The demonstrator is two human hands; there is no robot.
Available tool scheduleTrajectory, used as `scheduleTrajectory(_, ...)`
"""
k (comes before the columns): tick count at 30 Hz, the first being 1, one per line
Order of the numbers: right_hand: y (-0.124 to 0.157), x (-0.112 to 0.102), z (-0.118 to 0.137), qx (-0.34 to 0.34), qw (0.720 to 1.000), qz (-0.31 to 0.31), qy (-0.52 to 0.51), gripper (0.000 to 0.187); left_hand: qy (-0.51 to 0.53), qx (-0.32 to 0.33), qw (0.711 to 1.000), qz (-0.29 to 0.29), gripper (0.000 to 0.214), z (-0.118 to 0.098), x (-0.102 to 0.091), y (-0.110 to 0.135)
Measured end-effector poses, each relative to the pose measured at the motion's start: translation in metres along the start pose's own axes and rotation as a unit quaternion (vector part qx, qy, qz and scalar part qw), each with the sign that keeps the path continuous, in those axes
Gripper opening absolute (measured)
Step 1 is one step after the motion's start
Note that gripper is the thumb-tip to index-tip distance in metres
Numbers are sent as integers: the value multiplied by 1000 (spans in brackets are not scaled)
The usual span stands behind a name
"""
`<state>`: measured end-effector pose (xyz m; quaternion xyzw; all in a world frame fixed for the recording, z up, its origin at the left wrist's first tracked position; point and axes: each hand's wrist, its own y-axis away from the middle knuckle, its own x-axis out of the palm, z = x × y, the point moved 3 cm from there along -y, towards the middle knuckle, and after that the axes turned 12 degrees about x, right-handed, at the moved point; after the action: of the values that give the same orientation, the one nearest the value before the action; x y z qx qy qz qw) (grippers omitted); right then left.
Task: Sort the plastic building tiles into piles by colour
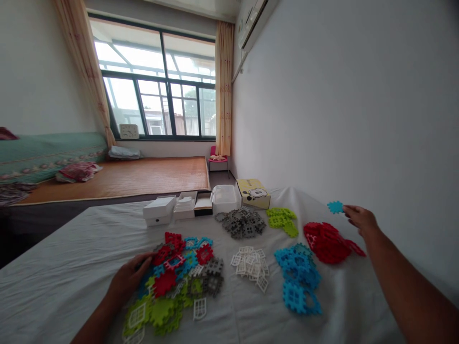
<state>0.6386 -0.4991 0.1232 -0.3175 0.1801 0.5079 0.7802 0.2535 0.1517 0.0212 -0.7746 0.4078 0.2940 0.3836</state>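
Note:
My right hand (360, 218) is stretched out toward the wall and pinches a small blue plastic tile (335, 207), held just beyond the red tile pile (328, 242). My left hand (127, 279) rests on the left edge of a mixed heap of red, blue, grey, green and white tiles (179, 277), its fingers curled on a red piece. Sorted piles lie between the hands: blue (299, 279), white (251, 265), grey (242, 222) and lime green (281, 219).
All lies on a white cloth-covered table (71, 248) against a white wall. At its far edge stand white boxes (159, 209), a clear plastic tub (224, 198) and a yellow cartoon box (253, 192). A bed platform and window lie beyond.

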Motion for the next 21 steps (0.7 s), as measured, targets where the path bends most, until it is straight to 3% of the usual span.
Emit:
scheduleTrajectory(1,13,2,6,-4,999,40,-5,37,-3,3,1000,1,44,-1,0,0)
scheduleTrajectory(3,51,14,19,-27,979,204,-11,37,-7,6,1000,2,44,-4,0,1)
scheduleTrajectory(5,99,28,31,-63,917,394,-4,39,-12,6,1000,3,43,-5,1,2)
scheduleTrajectory(7,138,37,41,-103,862,496,16,38,-17,3,1000,7,43,-5,2,2)
scheduleTrajectory(8,149,38,46,-120,866,484,30,38,-18,3,1000,8,43,-5,2,2)
scheduleTrajectory(11,159,35,60,-150,935,312,77,38,-13,11,1000,6,43,-4,3,3)
scheduleTrajectory(13,165,35,72,-175,953,231,93,38,-11,16,1000,1,43,-5,3,4)
scheduleTrajectory(15,185,42,84,-239,931,255,101,39,-10,18,1000,-4,42,-7,2,5)
scheduleTrajectory(18,227,54,92,-333,864,351,141,51,-2,24,1000,-9,40,-9,2,6)
scheduleTrajectory(21,253,58,83,-352,821,401,203,74,-2,24,1000,-8,39,-10,2,7)
